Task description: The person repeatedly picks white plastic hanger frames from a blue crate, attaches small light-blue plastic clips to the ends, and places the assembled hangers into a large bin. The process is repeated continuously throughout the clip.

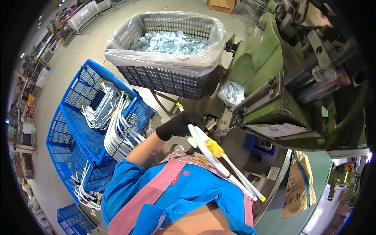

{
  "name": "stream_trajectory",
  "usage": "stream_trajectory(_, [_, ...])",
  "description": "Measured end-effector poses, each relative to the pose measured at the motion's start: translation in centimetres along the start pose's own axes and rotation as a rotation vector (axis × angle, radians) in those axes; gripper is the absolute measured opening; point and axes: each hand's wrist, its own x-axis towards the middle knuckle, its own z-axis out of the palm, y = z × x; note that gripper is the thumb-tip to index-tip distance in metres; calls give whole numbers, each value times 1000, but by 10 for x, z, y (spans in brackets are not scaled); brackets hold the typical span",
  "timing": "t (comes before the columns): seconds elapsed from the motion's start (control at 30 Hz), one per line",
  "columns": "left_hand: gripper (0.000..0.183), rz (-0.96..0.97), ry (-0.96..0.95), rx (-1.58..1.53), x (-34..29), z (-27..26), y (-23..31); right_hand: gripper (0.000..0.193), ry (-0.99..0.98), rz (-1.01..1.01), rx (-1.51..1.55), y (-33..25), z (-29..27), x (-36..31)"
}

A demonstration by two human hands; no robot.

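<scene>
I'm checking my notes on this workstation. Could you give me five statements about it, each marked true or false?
1. The left hand wears a black glove and holds white tubing. True.
2. The pieces in the plastic-lined black crate are red. False: the pieces are pale blue.
3. White tubes with yellow tips are in a blue crate. True.
4. The brown paper sack is on the picture's left side. False: the brown paper sack is on the right.
5. A green machine stands to the right of the black crate. True.
</scene>
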Motion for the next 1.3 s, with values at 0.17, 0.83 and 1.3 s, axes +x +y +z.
stream_trajectory(0.17, [15, -93, 217, -506, -36, -44, -39, 30, 101, -12, 41, -3, -12, -3])
stream_trajectory(0.83, [12, -234, 307, 805, 93, -245, -74, 34, 381, -223, -584, -103, 21, 7])
stream_trajectory(1.3, [17, -304, -379, 1143, 145, -282, -236, 32, 456, 175, -477, -118, 65, -36])
